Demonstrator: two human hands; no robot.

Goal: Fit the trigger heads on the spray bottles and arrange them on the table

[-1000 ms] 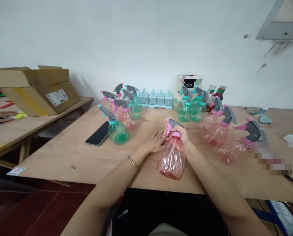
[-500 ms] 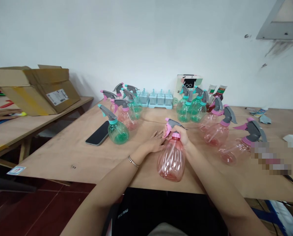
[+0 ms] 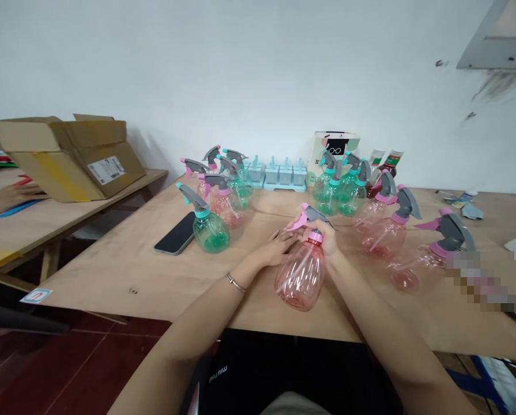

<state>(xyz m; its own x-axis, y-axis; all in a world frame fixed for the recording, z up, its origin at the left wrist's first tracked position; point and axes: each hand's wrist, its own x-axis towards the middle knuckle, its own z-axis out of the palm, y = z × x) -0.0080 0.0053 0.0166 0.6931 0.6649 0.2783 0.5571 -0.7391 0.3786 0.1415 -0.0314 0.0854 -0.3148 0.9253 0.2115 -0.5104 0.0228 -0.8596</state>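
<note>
- The pink translucent plastic spray bottle lies tilted over the near edge of the pale plywood table, its rounded base towards the person and its head pointing away.
- Its ribbed body looks empty, a thin dip tube runs inside, and a pink collar joins it to a grey trigger head with a pink nozzle aimed left.
- The right hand is wrapped around this bottle's neck and collar, fingers closed tight just under the trigger head.
- The left hand lies just left of the bottle's neck with its fingers stretched out and apart, gripping nothing; I cannot tell whether the tips press on the bottle.
- A thin silver bracelet sits on the left wrist, left of the bottle's body.
- Left of the bottle and a little beyond it stands a green translucent spray bottle with a grey trigger, and just left of that lies a black smartphone.
- Right of the held bottle, several more pink spray bottles lie on their sides.
- Beyond it, at the wall, a group of green spray bottles stands beside pale blue plastic ice-lolly moulds.
- Far left of it, an open brown cardboard box rests on a second table, with another person's hand beside it.
</note>
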